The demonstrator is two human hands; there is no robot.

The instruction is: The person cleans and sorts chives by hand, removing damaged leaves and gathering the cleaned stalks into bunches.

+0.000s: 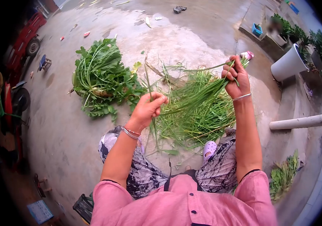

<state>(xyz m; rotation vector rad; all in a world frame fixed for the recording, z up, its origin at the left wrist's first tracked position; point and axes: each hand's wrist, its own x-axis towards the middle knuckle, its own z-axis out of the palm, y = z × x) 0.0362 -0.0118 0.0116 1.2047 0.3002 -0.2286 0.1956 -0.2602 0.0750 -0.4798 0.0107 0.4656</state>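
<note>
My right hand point(237, 80) is raised and closed round a bunch of garlic chives point(206, 96). Their long thin leaves hang down to the left, towards my other hand. My left hand point(148, 108) is pinched on a thin, dull-coloured leaf blade point(148, 81) that sticks up above the fingers and trails below them. Under both hands, a loose heap of green and yellowish chives point(210, 122) lies on the concrete between my feet.
Left of the heap lies a pile of leafy radishes point(104, 75). A white planter point(288, 64) and a white pipe point(298, 122) stand to the right, with wilted greens point(283, 175) below. A red vehicle point(25, 37) and a small stool point(44, 63) are at the left.
</note>
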